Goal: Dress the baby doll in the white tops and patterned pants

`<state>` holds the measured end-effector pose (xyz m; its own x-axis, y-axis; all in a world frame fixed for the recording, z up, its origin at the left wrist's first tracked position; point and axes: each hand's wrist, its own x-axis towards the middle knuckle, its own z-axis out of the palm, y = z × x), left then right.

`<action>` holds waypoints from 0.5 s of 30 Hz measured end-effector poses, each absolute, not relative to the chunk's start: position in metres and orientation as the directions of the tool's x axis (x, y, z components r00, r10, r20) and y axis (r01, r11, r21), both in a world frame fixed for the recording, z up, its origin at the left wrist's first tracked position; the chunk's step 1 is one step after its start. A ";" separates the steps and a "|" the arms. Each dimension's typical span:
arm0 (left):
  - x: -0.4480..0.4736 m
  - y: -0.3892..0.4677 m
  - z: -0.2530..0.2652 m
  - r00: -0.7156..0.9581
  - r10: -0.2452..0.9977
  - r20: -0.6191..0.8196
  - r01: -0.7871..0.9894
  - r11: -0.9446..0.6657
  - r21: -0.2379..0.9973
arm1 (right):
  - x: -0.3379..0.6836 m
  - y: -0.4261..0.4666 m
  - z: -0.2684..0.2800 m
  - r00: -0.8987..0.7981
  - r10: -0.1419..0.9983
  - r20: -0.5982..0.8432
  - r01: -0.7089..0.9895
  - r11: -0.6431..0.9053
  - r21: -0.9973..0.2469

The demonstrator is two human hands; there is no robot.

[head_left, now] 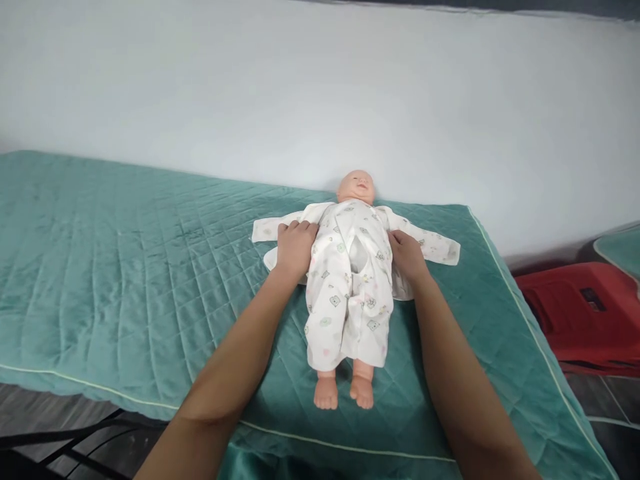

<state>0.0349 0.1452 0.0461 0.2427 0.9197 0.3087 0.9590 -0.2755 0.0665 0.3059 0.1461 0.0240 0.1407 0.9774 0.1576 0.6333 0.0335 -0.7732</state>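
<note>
A baby doll [357,188] lies on its back on the green quilted bed cover [150,267], its head by the wall and bare feet toward me. It wears white printed baby clothes [327,300]: a top with sleeves spread to both sides, and trousers with an opening between the legs. My left hand [297,248] is closed at the doll's side, by the waist, fingers curled at the cloth. On the opposite side, my right hand [407,255] is also closed at the edge of the clothes. The fingertips of both hands are partly hidden.
A white wall [250,93] stands right behind the bed. To the right of the bed's edge is a red plastic object [585,313], with another piece of green cloth [620,250] near it. Black metal bars [75,437] show at the lower left, above the dark floor.
</note>
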 end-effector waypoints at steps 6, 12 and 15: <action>0.038 0.144 0.048 0.211 0.952 0.220 0.916 -0.271 0.296 | 0.305 0.146 0.023 0.092 0.995 -0.037 0.347 -0.067 -0.936; 0.029 0.150 0.033 0.161 0.961 0.226 0.456 -0.275 0.847 | 0.297 0.140 0.029 0.044 0.987 -0.153 -0.061 -0.150 -0.987; 0.030 0.150 0.031 0.127 0.981 0.143 0.148 -0.162 0.976 | 0.291 0.138 0.032 0.012 0.990 -0.141 -0.177 -0.137 -0.975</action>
